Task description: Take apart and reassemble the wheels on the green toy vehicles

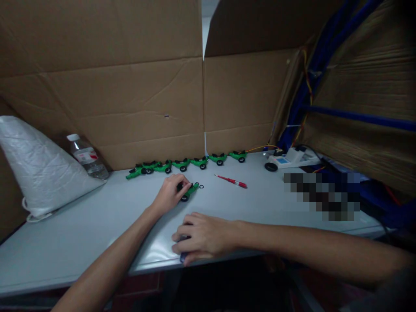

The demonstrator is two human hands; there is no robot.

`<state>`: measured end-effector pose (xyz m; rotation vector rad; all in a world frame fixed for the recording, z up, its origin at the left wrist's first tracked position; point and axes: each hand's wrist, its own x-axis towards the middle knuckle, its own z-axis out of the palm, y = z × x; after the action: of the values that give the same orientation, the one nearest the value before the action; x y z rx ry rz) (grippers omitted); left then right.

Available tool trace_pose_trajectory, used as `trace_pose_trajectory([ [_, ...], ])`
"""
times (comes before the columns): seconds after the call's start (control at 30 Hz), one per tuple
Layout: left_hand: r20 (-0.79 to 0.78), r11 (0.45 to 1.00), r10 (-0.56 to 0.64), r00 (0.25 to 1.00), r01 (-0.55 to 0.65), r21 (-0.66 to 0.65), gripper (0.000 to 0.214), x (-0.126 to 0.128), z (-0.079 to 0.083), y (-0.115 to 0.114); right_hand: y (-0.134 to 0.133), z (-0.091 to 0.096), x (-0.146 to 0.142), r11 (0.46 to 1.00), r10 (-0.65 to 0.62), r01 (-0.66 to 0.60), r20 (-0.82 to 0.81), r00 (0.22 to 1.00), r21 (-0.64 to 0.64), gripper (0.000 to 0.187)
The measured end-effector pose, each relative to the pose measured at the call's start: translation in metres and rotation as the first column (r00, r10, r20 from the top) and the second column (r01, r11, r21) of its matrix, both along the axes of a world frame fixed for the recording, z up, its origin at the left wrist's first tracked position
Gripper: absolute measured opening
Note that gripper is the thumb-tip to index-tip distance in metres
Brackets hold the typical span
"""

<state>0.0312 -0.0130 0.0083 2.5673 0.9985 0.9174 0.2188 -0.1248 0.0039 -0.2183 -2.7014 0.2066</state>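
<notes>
My left hand (171, 193) reaches out over the grey table (81, 234), fingers curled round one end of a small green toy car (190, 191) with black wheels. A tiny black ring (201, 186) lies just right of that car. My right hand (203, 238) rests near the table's front edge, fingers folded over a small dark object (183, 257) that I cannot make out. A row of several finished green cars (182, 164) lines the back of the table along the cardboard wall.
A red screwdriver (232, 181) lies right of the car. A water bottle (87, 158) and a white plastic bag (35, 164) sit at the back left. A white device with wires (289, 159) stands at the back right. Cardboard walls (136, 95) surround the table.
</notes>
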Motion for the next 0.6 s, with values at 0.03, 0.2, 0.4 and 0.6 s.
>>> trace_pose_trajectory([
  [0.03, -0.001, 1.000, 0.006, 1.000, -0.006, 0.009, 0.022, -0.001, 0.000, 0.000, -0.001, -0.004, 0.001, 0.999, 0.000, 0.001, 0.011, 1.000, -0.046, 0.016],
  [0.2, -0.001, 1.000, -0.007, 1.000, 0.007, 0.011, 0.022, -0.007, 0.000, 0.000, 0.009, -0.010, 0.010, 0.986, -0.169, 0.170, 0.035, 0.985, 0.001, 0.020],
  [0.4, 0.011, 0.999, -0.051, 0.999, 0.052, -0.009, 0.018, -0.008, -0.002, -0.001, 0.039, 0.011, 0.013, 0.927, -0.364, 0.333, -0.199, 0.910, -0.172, 0.016],
  [0.6, 0.049, 0.996, -0.071, 0.996, 0.073, -0.052, 0.012, -0.009, 0.004, -0.009, 0.087, 0.032, 0.003, 0.759, -0.638, 0.340, -0.529, 0.560, -0.555, 0.030],
])
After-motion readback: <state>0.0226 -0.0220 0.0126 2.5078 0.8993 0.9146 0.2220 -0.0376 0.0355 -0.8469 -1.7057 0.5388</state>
